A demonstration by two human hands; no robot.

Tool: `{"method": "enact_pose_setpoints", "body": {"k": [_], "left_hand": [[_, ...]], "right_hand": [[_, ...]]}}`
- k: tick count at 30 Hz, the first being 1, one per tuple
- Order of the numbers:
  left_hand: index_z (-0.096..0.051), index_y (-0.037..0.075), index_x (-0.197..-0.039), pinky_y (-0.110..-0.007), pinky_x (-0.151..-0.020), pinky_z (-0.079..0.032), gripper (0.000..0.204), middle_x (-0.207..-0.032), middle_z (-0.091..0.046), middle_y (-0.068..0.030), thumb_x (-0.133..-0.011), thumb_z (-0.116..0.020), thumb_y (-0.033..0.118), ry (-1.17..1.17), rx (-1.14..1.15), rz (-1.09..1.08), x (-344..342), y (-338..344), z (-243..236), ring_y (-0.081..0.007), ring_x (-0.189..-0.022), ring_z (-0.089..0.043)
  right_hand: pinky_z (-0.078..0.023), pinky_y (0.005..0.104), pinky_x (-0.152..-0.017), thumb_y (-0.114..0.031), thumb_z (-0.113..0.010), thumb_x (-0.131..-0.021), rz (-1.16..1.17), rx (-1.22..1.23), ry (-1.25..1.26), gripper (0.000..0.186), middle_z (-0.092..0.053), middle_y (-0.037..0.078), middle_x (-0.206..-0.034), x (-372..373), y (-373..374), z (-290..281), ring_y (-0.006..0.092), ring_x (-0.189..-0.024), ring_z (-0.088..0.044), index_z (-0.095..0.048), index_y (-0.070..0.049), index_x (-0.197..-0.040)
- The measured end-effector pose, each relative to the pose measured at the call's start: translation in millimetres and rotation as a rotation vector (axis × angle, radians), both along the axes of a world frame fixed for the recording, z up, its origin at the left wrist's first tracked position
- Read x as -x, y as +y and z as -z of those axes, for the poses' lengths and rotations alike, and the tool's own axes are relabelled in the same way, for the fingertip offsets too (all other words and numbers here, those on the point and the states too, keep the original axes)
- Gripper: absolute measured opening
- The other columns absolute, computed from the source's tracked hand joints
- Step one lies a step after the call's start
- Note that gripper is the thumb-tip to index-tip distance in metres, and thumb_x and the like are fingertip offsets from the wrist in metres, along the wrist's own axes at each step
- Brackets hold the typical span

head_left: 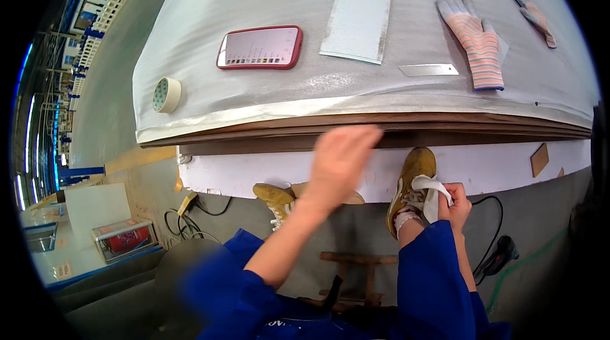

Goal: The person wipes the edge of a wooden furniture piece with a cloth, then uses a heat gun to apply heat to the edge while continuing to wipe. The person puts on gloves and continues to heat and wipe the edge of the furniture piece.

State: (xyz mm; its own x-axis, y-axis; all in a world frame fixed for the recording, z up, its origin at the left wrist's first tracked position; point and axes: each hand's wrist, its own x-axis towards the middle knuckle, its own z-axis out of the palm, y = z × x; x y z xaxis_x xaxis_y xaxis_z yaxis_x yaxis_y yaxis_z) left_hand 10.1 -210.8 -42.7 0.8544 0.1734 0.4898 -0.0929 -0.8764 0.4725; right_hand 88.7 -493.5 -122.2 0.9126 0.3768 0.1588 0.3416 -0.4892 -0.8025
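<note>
In front of me lies a stack of thin brown sheets (267, 131), its top covered by a white film-like sheet (254, 95). My left hand (343, 159) is at the near edge of the stack, over the middle. Motion blurs its fingers, so their grip and any contact with the edge cannot be made out. Lower and to the right, my right hand (455, 208) is closed on a white cloth (433, 203), which hangs crumpled above my right shoe (416, 171).
On the cover lie a tape roll (167, 95), a red-cased phone (259, 47), a pale rectangular strip (358, 16), a blade (429, 70), and two striped gloves (473, 41) (537, 16). A wooden stool (359, 270), a corded tool (500, 254) and cables (184, 222) are below.
</note>
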Motion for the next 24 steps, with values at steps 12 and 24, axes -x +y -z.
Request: {"method": "enact_pose_setpoints", "body": {"k": [12, 24], "left_hand": [[-0.059, 0.012, -0.109, -0.037, -0.099, -0.031, 0.045, -0.118, -0.047, -0.0053, -0.071, -0.082, 0.022, 0.316, 0.241, -0.555, 3, 39, -46, -0.0237, -0.117, -0.039], [-0.01, -0.015, -0.145, -0.052, -0.116, 0.004, 0.105, -0.154, -0.001, -0.0342, -0.075, -0.077, 0.026, 0.433, 0.322, -0.401, -18, 46, -35, -0.0404, -0.146, 0.006]], "right_hand": [[-0.049, 0.0257, -0.055, -0.001, -0.067, -0.082, -0.03, 0.013, 0.019, 0.008, -0.069, 0.01, -0.071, -2, 2, -5, 0.0147, -0.059, -0.066, -0.061, -0.002, -0.087], [-0.049, 0.0273, -0.053, -0.001, -0.068, -0.079, -0.054, 0.008, -0.024, 0.01, -0.067, 0.011, -0.069, -3, 3, -3, 0.0186, -0.056, -0.066, -0.061, -0.003, -0.086]]}}
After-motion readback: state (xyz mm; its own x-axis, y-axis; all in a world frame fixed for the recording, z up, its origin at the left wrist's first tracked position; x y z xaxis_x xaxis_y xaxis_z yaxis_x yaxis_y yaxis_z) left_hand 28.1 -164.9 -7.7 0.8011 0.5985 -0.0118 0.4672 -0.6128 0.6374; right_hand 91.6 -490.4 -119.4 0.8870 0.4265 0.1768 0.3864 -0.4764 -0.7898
